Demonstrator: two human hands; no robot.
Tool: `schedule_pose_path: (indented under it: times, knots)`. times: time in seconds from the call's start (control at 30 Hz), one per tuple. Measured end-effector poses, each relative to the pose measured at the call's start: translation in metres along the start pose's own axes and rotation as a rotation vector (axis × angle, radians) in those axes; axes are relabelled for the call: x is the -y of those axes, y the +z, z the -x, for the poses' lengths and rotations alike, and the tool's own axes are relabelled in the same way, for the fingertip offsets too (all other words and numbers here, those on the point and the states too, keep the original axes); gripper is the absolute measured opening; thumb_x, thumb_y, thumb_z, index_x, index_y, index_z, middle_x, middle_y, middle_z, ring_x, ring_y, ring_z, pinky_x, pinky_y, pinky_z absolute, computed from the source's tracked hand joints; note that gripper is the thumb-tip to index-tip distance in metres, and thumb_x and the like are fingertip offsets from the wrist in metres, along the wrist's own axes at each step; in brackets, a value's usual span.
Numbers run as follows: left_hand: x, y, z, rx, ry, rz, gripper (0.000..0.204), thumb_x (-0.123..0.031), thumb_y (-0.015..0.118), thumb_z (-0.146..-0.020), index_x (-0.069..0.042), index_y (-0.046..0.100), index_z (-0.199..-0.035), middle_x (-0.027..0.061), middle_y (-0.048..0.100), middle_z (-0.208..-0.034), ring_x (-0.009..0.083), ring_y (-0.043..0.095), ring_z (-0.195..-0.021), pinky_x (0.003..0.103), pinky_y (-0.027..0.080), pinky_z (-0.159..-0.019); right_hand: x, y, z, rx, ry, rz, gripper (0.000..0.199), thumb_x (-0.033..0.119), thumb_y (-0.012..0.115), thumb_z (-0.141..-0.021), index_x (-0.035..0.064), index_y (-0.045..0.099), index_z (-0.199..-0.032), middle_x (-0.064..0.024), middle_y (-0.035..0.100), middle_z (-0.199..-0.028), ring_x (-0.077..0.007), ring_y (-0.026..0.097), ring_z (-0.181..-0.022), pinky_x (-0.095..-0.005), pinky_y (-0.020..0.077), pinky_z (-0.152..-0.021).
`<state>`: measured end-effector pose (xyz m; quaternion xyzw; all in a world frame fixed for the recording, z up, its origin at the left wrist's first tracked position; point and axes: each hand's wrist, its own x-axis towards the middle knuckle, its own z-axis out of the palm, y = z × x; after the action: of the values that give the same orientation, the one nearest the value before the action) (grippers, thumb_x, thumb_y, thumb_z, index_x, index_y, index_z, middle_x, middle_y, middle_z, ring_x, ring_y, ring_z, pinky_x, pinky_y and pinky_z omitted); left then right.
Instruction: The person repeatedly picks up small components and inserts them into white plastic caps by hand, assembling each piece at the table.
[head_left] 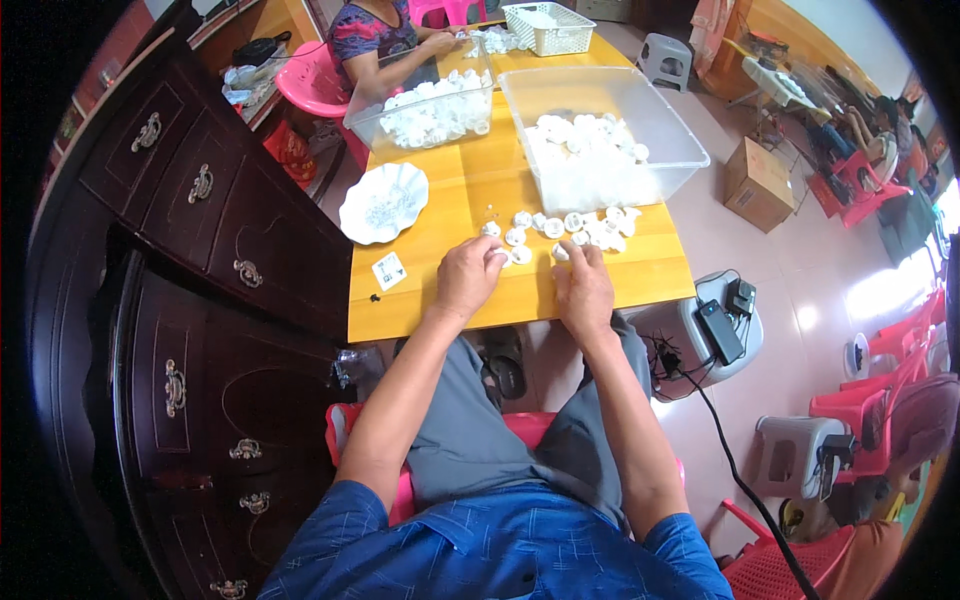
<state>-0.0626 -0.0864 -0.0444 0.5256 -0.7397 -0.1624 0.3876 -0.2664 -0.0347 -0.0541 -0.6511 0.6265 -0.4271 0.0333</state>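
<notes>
Small white round plastic parts (554, 229) lie loose along the near part of the wooden table (455, 185). My right hand (586, 292) is closed, with a small white plastic part (560, 253) pinched at its fingertips. To its left, my left hand (468, 280) has its fingers drawn together on another white part (504, 257), mostly hidden by the fingers. Other loose pieces sit just beyond both hands. A white scalloped plate (352, 222) with tiny clear pieces stands on the left, and a white square card (389, 270) lies nearer to me.
Two clear plastic bins, a left one (365, 135) and a larger right one (672, 180), hold many white parts. Across the table a person (375, 45) handles white pieces beside a white basket (565, 40). A dark cabinet (200, 260) borders the left; a black cable (735, 450) hangs right.
</notes>
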Motion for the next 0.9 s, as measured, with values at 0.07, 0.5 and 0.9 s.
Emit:
schedule_pose_path:
  times: [0.07,0.5,0.9]
  knots:
    - [0.008,0.003,-0.01,-0.013,-0.044,0.166,0.013,-0.011,0.071,-0.089,-0.004,0.072,-0.1,0.0182,0.074,-0.094,0.036,0.073,-0.087,0.043,0.057,-0.076,-0.005,0.009,-0.001,0.055,0.054,0.005,0.033,0.01,0.066,-0.091,0.0105,0.067,-0.124,-0.0156,0.063,-0.111,-0.0371,0.066,-0.101,-0.0457,0.0552,-0.084]
    - [0.045,0.0,-0.096,0.193,0.137,-0.1,0.017,-0.002,0.069,-0.086,0.002,0.074,-0.102,0.0169,0.073,-0.095,0.0307,0.071,-0.086,0.039,0.055,-0.078,-0.005,0.025,0.002,-0.048,0.076,0.022,0.019,0.016,0.065,-0.09,0.0072,0.057,-0.105,-0.0155,0.056,-0.103,-0.0337,0.063,-0.098,-0.0461,0.0552,-0.079]
    - [0.065,0.0,-0.125,0.346,0.289,-0.222,0.011,0.003,0.069,-0.084,0.001,0.075,-0.094,0.0166,0.071,-0.088,0.033,0.07,-0.083,0.041,0.054,-0.078,-0.005,0.027,0.003,-0.018,0.081,0.009,0.03,0.014,0.067,-0.085,0.0032,0.055,-0.11,-0.0161,0.057,-0.109,-0.0326,0.061,-0.098,-0.0439,0.0555,-0.079]
